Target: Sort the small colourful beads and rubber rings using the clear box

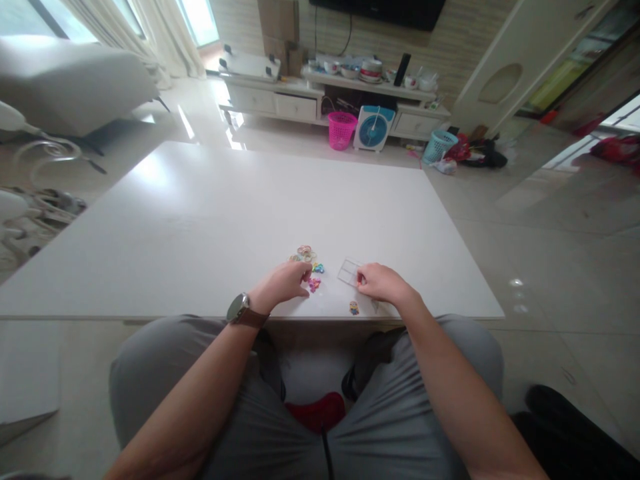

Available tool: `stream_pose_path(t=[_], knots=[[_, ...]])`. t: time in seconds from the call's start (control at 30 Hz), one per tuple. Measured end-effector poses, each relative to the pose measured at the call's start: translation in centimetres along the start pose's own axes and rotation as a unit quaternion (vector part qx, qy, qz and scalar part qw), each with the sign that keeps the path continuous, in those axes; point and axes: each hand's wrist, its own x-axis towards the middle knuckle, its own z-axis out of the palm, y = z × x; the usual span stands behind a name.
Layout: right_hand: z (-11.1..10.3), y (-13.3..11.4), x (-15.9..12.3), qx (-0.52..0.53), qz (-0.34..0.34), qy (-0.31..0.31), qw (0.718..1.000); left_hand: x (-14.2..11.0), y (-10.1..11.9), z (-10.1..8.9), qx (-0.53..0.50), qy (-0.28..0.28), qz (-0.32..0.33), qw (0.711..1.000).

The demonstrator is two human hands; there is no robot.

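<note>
With left hand (286,283) loosely curled, thumb parted, beside small shiny pink-purple pieces (314,285) — with right hand (381,283) pinched at clear rectangular divided plastic box (347,271) on glossy white table (240,220), can't tell either's hold — steady box, pinch lightly

Clear divided box (347,270) on white table (225,213); right hand (381,283) at box's right edge. Left of box: left hand (283,283), pink trinkets (315,285), looped bands (305,251). Nearside: cartoon figure (354,308).

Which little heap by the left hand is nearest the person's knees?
The pinkish heap: it lies closest to the table's near edge, while the blue-green heap and the heap of rings sit farther back.
</note>
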Motion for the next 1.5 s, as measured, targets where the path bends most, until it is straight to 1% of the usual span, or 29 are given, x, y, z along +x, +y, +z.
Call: stream_pose_path(t=[0.27, 0.37, 0.5, 0.6, 0.67, 0.77, 0.83, 0.93, 1.03, 1.17, 1.27, 1.4, 1.5], knots=[[-0.6, -0.4, -0.3, 0.021, 0.005, -0.002, 1.0, 0.2, -0.6, 0.7, -0.003, 0.012, 0.015, 1.0], [-0.5, -0.2, -0.2, 0.036, -0.012, 0.01, 0.999, 0.1, -0.8, 0.7, -0.003, 0.013, 0.009, 1.0], [-0.2, 0.4, -0.2, 0.069, -0.048, 0.035, 0.996, -0.1, -0.9, 0.3, 0.0, 0.024, 0.008, 1.0], [-0.3, 0.6, -0.3, 0.1, -0.071, 0.06, 0.991, -0.4, -1.0, -0.3, -0.002, 0.035, 0.003, 0.999], [-0.5, 0.6, -0.4, 0.13, -0.08, 0.09, 0.984, -0.7, -1.1, -0.7, -0.007, 0.038, 0.0, 0.999], [-0.8, 0.0, -0.4, 0.176, -0.08, 0.139, 0.971, -1.0, -1.2, -1.1, -0.018, 0.043, 0.001, 0.999], [-0.9, -0.6, -0.1, 0.196, -0.079, 0.159, 0.965, -1.2, -1.3, -1.3, -0.025, 0.052, 0.004, 0.998], [-1.1, -1.4, 1.0, 0.202, -0.085, 0.172, 0.96, -1.3, -1.5, -1.5, -0.03, 0.068, 0.013, 0.997], [-1.5, -2.1, 3.2, 0.188, -0.084, 0.183, 0.961, -1.4, -1.7, -1.8, -0.041, 0.082, 0.025, 0.995], [-2.5, -3.2, 6.9, 0.146, -0.082, 0.157, 0.973, -1.7, -1.8, -2.3, -0.048, 0.096, 0.033, 0.994], [-2.8, -4.1, 9.1, 0.129, -0.099, 0.135, 0.977, -2.2, -1.8, -2.8, -0.044, 0.097, 0.024, 0.994], [-2.6, -4.9, 10.3, 0.099, -0.134, 0.096, 0.981, -2.8, -1.7, -3.4, -0.048, 0.103, 0.016, 0.993], [-2.2, -5.0, 10.5, 0.09, -0.14, 0.079, 0.983, -3.0, -1.6, -3.7, -0.053, 0.11, 0.02, 0.992]])
